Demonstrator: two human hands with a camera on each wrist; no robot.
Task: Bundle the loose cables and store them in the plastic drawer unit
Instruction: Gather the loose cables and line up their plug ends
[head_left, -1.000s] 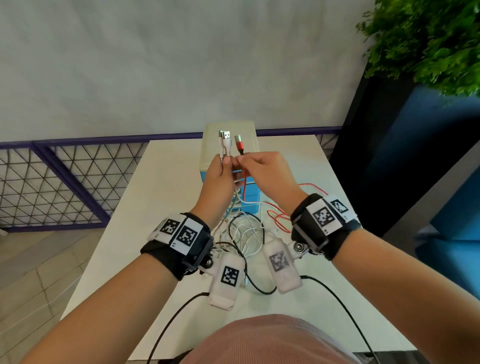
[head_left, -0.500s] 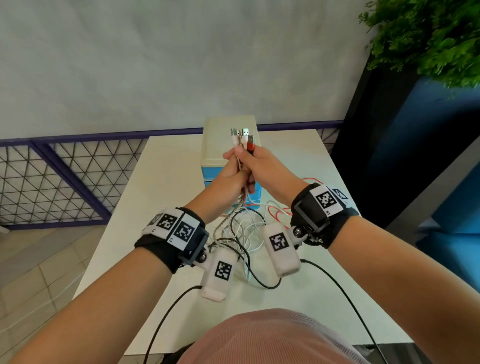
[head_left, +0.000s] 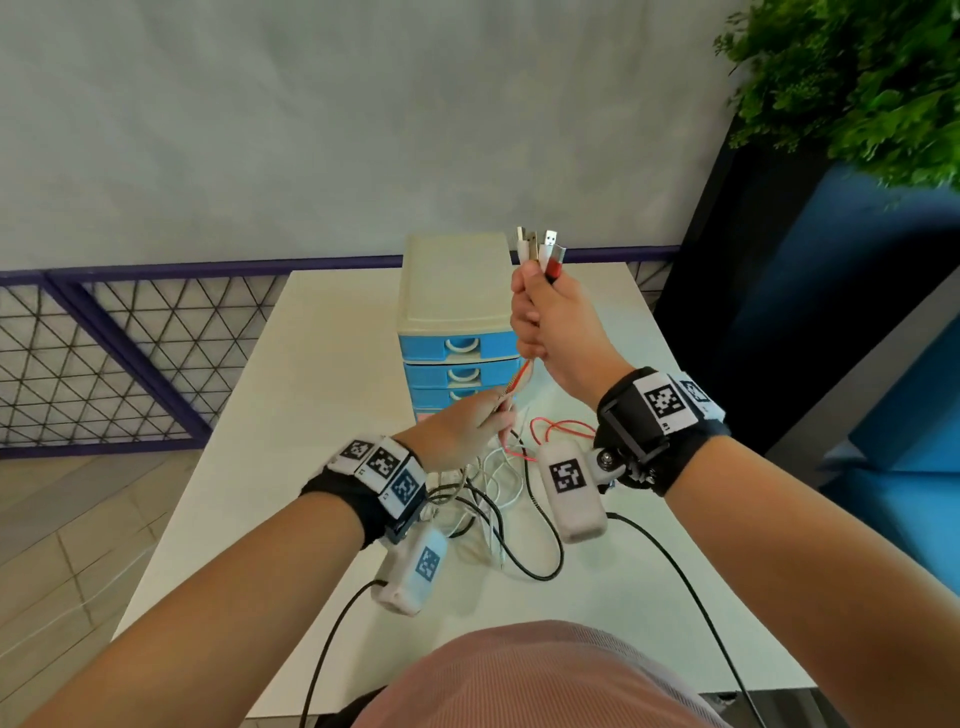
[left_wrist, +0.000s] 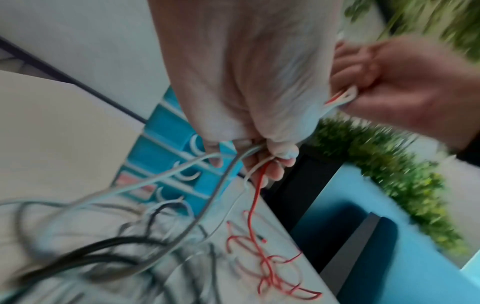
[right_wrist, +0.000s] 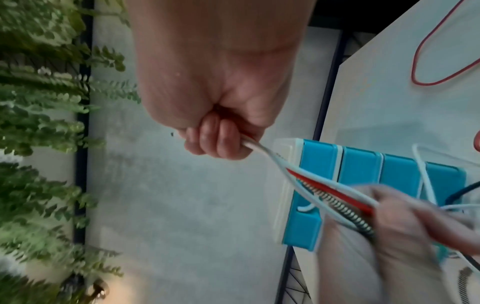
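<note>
1. The right hand (head_left: 553, 322) is fisted around the cables (head_left: 514, 384) just below their plugs (head_left: 540, 249). It holds them up over the front right corner of the plastic drawer unit (head_left: 452, 291). Half a second ago both hands were clasped together at the plugs in front of the unit's top; now the right hand sits higher and further right, and the hands have separated.

2. The left hand (head_left: 462, 428) has slid down the bundle. It now pinches the strands lower down, in front of the lower drawers, with thumb and fingers closed around them — the left wrist view shows white, grey and red strands leaving its fingers (left_wrist: 275, 162).

3. Between the two hands the strands run taut and nearly straight: white ones, a red one and a spring-wrapped one (right_wrist: 335, 203). A second ago only the plug ends were being gathered, and no such stretch showed.

4. Below the left hand the rest of the cables hang to the white table (head_left: 322, 374) and lie in a loose tangle of white, black and red loops (head_left: 561, 431) between the wrists, much as before.

5. The drawer unit stands at the far middle of the table, its blue drawers pushed in — unchanged.

6. A green plant (head_left: 857, 78) fills the upper right corner.
</note>
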